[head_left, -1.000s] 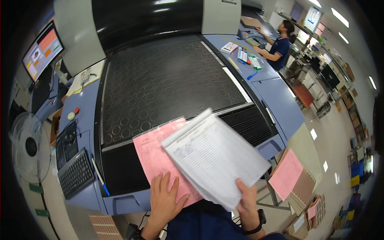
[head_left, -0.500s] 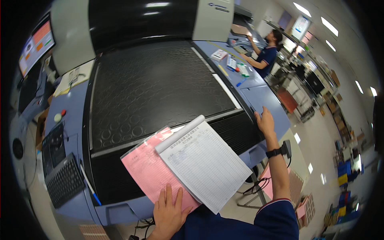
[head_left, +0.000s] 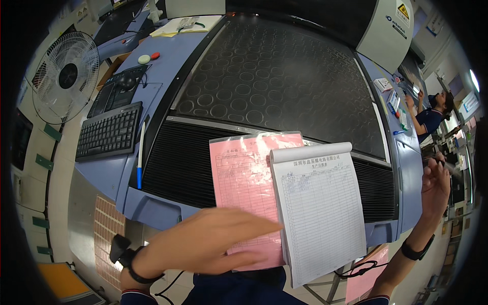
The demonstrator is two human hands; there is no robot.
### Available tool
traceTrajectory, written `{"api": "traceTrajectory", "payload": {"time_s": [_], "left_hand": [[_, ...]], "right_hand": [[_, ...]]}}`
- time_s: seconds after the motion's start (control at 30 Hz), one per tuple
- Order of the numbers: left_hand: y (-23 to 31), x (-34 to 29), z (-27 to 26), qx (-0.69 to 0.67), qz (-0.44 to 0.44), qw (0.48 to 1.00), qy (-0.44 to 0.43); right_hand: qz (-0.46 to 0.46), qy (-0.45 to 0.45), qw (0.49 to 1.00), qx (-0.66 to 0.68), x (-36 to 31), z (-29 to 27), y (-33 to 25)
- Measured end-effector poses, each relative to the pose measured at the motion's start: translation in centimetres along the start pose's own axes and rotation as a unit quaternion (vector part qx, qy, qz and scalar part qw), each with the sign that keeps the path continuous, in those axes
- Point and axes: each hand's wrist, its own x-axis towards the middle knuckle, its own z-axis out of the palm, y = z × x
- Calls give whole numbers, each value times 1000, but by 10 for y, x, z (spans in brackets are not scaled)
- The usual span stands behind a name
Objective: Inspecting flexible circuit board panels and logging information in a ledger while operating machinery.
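A pad of printed white forms [head_left: 320, 213], its top sheets folded back, lies at the machine's front edge over part of a pink form in a clear sleeve [head_left: 244, 183]. Above the pink form, blurred by motion, my left hand [head_left: 218, 239] has its fingers stretched out toward the pad and holds nothing. My right hand [head_left: 436, 185] is raised off to the right of the machine, its fingers curled around what looks like a slim dark pen [head_left: 440, 162], mostly hidden by the fingers and blur.
Behind the papers is a black bed with ring marks [head_left: 264, 76]. On the left ledge are a keyboard [head_left: 109, 132], a blue-capped white marker [head_left: 141, 157], and red and white round pieces [head_left: 147, 57]. A fan [head_left: 66, 76] stands at far left. A co-worker [head_left: 432, 119] works at far right.
My view has swung so the machine appears turned. My left hand has lifted from the pink form and moved toward the pad. My right hand has risen from the right ledge, fingers now closed.
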Motion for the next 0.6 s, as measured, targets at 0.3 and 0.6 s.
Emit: {"api": "traceTrajectory", "payload": {"time_s": [0.3, 0.6], "left_hand": [[-66, 73, 62, 362, 173, 901, 162], [-58, 72, 60, 317, 152, 914, 202]], "right_hand": [[125, -344, 926, -91, -77, 118, 87], [95, -304, 934, -160, -97, 140, 131]]}}
